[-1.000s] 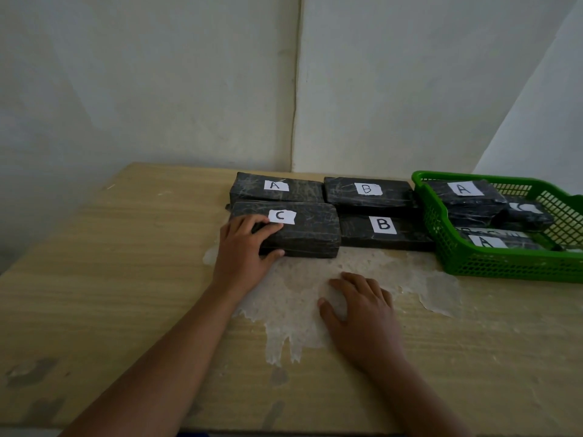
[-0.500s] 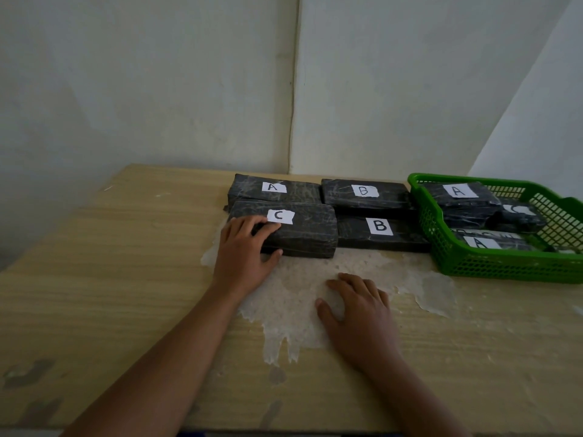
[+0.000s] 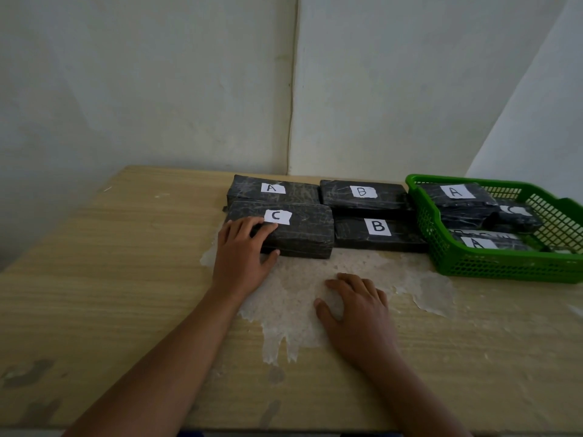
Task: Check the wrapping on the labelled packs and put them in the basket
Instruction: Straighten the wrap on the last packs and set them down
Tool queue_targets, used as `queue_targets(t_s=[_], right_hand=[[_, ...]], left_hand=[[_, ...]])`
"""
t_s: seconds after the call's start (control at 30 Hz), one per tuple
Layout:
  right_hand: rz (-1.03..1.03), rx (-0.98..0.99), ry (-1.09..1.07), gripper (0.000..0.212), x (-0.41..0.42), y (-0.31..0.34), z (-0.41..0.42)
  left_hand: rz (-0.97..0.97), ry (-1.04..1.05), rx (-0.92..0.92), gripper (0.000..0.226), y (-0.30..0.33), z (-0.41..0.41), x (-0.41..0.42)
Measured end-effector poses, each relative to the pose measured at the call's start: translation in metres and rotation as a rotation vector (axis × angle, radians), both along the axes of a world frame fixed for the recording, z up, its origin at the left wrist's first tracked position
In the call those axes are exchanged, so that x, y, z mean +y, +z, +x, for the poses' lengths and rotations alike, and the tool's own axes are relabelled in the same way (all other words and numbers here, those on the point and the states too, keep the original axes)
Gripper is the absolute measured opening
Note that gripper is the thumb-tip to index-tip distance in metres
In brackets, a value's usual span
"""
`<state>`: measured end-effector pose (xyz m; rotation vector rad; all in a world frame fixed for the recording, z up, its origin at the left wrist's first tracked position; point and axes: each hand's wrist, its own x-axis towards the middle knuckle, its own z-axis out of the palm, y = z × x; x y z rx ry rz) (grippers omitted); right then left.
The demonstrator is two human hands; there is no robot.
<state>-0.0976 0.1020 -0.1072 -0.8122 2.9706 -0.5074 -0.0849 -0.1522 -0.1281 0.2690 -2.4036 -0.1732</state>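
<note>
Left hand [image 3: 241, 258] grips the left end of the pack marked C [image 3: 291, 230], front left of four on the table [image 3: 94, 279]. Others read A [image 3: 274, 190], B [image 3: 362, 195], B [image 3: 378, 233]. Right hand [image 3: 359, 313] flat on table, holding nothing. Green basket [image 3: 504, 266] at right holds packs marked A.

Dim, flat, greenish indoor light, soft faint shadows, mild wide-angle bending at the edges.
</note>
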Motion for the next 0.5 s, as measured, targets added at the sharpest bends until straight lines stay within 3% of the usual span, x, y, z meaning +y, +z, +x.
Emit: queue_targets(t_s=[0.4,0.5], right_hand=[[-0.028,0.019,-0.005,0.055,-0.001,0.001,0.003],[-0.023,0.030,0.006,0.055,-0.001,0.004,0.005]], left_hand=[[0.003,0.011,-0.032,0.060,0.009,0.014,0.009],[0.048,-0.034,0.014,0.035,0.006,0.029,0.021]])
